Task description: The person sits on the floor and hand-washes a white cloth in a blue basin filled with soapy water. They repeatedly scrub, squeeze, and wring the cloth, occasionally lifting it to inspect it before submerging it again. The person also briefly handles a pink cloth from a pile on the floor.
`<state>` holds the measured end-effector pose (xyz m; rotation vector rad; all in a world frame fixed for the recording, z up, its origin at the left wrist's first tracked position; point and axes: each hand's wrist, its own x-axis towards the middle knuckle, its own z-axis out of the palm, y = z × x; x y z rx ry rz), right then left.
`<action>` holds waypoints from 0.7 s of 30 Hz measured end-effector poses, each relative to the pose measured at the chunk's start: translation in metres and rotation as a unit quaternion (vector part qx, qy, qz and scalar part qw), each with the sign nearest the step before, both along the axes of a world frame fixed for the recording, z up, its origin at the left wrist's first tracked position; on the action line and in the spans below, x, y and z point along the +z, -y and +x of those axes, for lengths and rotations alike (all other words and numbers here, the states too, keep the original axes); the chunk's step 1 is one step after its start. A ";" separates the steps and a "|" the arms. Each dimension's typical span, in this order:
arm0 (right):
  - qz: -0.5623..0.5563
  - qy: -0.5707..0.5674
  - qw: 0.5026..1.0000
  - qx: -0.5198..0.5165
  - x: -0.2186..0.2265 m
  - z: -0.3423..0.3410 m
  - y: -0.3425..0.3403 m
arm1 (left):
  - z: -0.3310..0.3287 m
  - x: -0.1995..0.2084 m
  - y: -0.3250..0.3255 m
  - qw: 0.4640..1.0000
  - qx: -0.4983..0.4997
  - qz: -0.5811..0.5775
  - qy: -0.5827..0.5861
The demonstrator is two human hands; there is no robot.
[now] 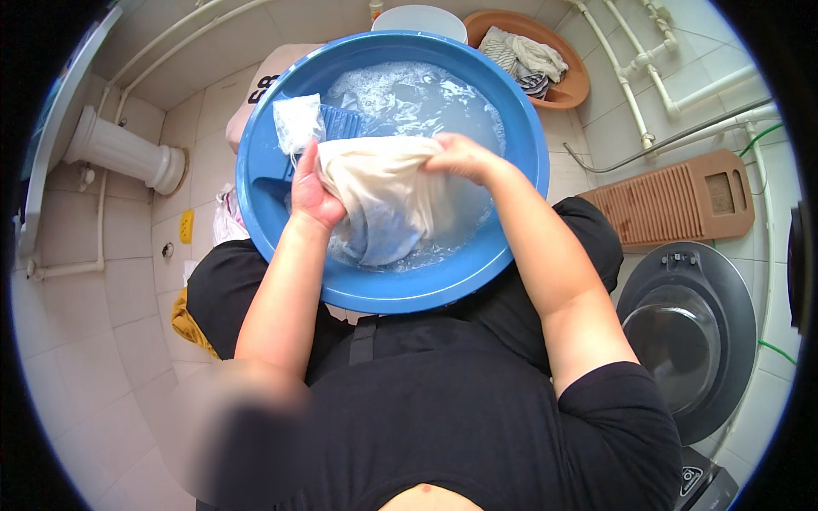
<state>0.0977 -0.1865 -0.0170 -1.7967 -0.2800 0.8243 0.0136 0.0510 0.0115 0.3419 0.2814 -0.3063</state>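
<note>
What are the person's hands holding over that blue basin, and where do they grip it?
Both hold a wet cream-white cloth: the left hand grips its left end, the right hand its upper right edge, above the soapy water.

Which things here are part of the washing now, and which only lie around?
In use: left hand, right hand, cream cloth, blue basin, blue washboard, soapy water.

Lying about: brown washboard, brown basin with laundry, white pedestal.

The person wears a black short-sleeved top (forearms bare) and black trousers, with a dark strap at the waist.
</note>
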 end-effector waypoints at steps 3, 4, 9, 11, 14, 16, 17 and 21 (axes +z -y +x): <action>-0.089 0.053 0.980 -0.170 -0.005 0.007 0.006 | 0.002 -0.013 0.012 0.988 -0.037 0.101 -0.109; -0.192 0.071 0.967 -0.149 -0.011 0.005 0.002 | 0.002 -0.014 0.015 0.982 -0.044 0.119 -0.140; -0.361 0.069 0.921 0.127 -0.023 0.001 -0.002 | 0.006 -0.042 0.013 0.948 0.044 0.289 -0.123; -0.364 0.050 0.924 0.103 -0.012 0.003 -0.004 | 0.001 -0.020 0.025 0.923 0.094 0.359 -0.099; -0.283 0.249 0.924 -0.070 -0.021 -0.002 -0.019 | 0.002 -0.020 0.024 0.969 0.084 0.230 -0.021; -0.123 0.359 0.914 -0.142 -0.020 -0.013 -0.040 | 0.006 -0.027 0.023 0.987 0.073 0.138 0.020; -0.009 0.364 0.922 -0.132 -0.007 -0.026 -0.055 | 0.007 -0.032 0.020 0.994 0.067 0.081 0.008; 0.107 0.496 0.861 0.013 0.044 -0.094 -0.095 | -0.001 -0.026 0.008 0.991 -0.047 -0.126 0.014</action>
